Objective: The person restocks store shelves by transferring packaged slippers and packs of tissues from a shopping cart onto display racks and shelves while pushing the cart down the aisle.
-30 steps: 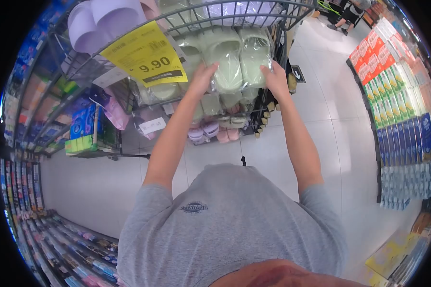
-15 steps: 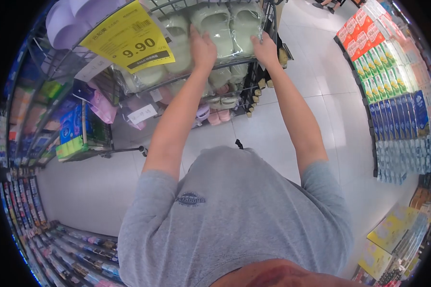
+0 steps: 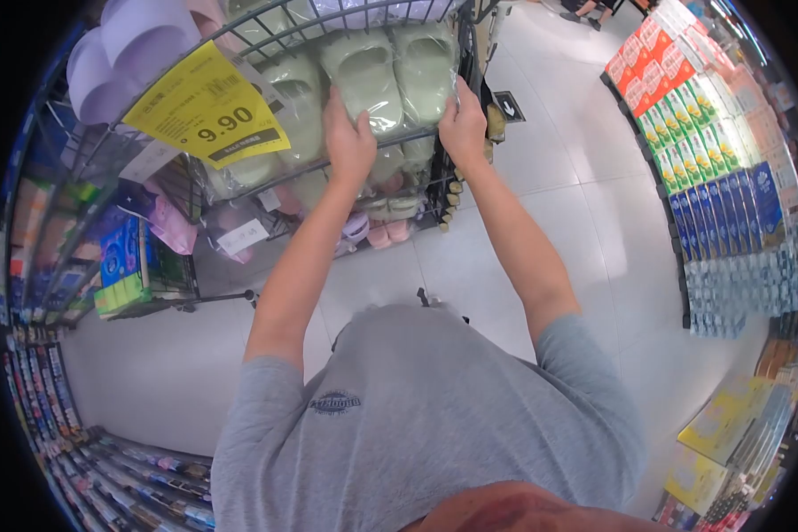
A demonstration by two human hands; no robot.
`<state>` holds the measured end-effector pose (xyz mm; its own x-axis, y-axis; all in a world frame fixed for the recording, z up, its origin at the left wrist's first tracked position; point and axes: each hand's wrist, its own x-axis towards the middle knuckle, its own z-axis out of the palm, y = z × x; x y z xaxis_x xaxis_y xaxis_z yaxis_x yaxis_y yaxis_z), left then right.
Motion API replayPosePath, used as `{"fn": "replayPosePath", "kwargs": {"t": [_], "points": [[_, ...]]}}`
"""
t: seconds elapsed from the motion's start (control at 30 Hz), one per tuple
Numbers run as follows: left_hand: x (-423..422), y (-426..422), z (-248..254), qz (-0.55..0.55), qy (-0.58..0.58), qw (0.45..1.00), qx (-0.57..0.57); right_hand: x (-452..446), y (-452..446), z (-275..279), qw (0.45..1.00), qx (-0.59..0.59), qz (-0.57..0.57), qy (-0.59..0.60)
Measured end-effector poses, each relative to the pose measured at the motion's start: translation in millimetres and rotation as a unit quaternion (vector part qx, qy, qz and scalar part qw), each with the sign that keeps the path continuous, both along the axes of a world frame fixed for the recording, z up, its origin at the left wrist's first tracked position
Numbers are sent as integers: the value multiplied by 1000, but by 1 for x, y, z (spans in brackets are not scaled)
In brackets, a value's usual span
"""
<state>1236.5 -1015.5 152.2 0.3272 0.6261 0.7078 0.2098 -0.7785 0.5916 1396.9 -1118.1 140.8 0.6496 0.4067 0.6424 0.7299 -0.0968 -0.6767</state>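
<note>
Here the wire rack (image 3: 406, 139), with open tiled floor (image 3: 550, 146) along its right edge, carries lilac slippers (image 3: 149, 43) at its upper left and, one tier below, a bagged pale-green pair (image 3: 363, 75) by the front right corner. We hold it between left hand (image 3: 350, 137) and right hand (image 3: 464, 126), fingers partly curled at its sides.

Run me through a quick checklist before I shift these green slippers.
1. Left hand on the pack: ok, left hand at the left side of the bagged green slippers.
2. Right hand on the pack: ok, right hand at its right edge.
3. Slippers clear of wire rack: not ok, bars run close by.
4. Price readable: ok, yellow sign shows 9.90.
5. Slipper size: cannot tell.
</note>
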Motion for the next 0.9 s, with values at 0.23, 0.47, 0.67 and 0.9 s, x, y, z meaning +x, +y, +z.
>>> {"fn": "replayPosePath", "kwargs": {"t": [0.23, 0.47, 0.67, 0.9], "points": [[-5, -9, -2, 6, -11, 1000, -4, 2, 0, -11, 996, 69, 19, -44], [-8, -14, -7, 16, 2, 1000, -20, -6, -3, -5, 995, 84, 12, -58], [-28, -31, -9, 23, 76, 996, 43, -22, -15, -26, 986, 22, -26, -162], [-159, -92, -93, -28, 156, 986, -50, -88, -107, -159, 982, -164, 7, -95]]}}
